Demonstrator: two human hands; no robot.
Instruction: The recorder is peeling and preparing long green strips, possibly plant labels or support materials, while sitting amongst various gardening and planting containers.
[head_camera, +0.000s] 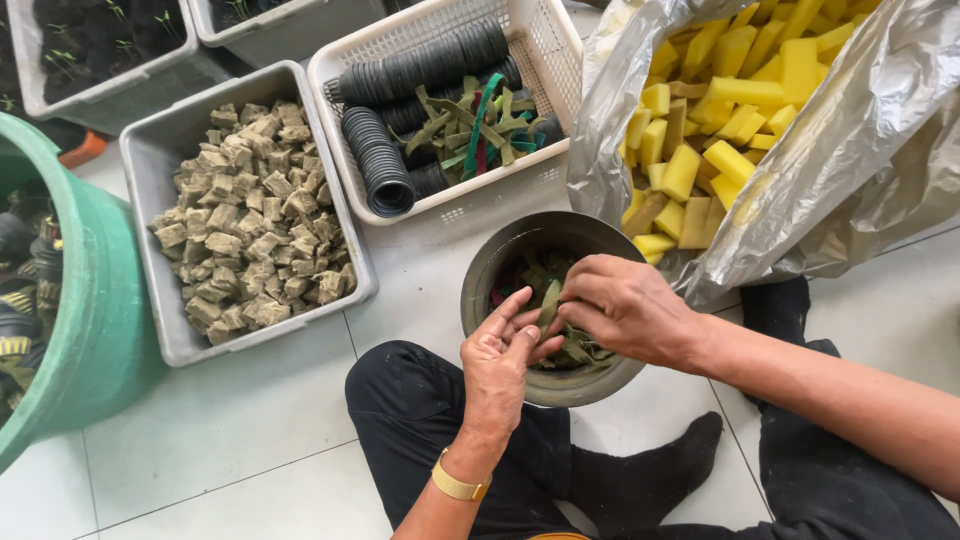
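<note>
A: Setting — looks like a small plant-nursery work area, floor level, white tiled floor (250, 420).

B: Evidence?

A: Grey trays of dark soil with sprouts (95, 45), a tub of brownish growing cubes (250, 215), a basket of stacked black net pots (420, 90), a bag of yellow sponge blocks (720, 110) — propagation supplies.

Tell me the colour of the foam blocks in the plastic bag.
Bright yellow foam blocks, a few tan, best seen in the head view.

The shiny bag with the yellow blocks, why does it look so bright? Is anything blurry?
Head view: daylight glares off the crinkled plastic bag; the hands in the bowl look sharp, nothing is blurred; edges bend slightly, as at the green tub.
</note>
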